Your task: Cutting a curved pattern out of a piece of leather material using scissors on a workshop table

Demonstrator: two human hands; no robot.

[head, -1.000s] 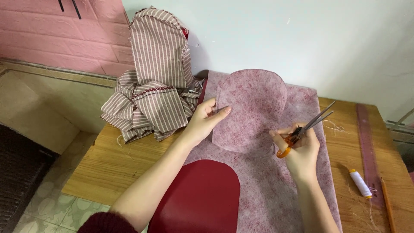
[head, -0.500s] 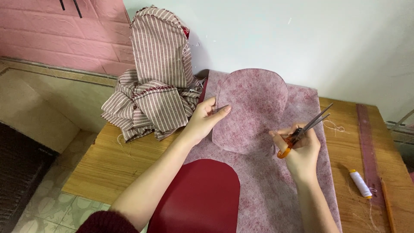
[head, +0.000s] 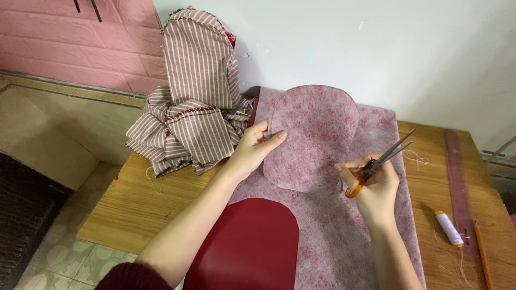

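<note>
left hand (head: pixel 252 150) pinches edge of oval felt piece (head: pixel 314 137) | right hand (head: pixel 376 188) closed around orange-handled scissors (head: pixel 379 161), blades apart | felt piece lies on pink fabric sheet (head: pixel 333 236) on wooden surface (head: pixel 145 204) | striped cloth pile (head: pixel 193 118) beside left hand

Bottom edge chops off a lot: the dark red rounded piece (head: pixel 250 247) loses its lower end, and the mottled pink fabric sheet (head: pixel 344 236) runs out of frame too. The pencil (head: pixel 482 252) gets cut at the bottom right. The scissors (head: pixel 379 161) have their orange handles mostly buried in the right hand (head: pixel 376 190), so you can't really see the finger loops. The striped cloth pile (head: pixel 193 107) covers whatever's behind it, and something red peeking out near its top is too small to make out
</note>
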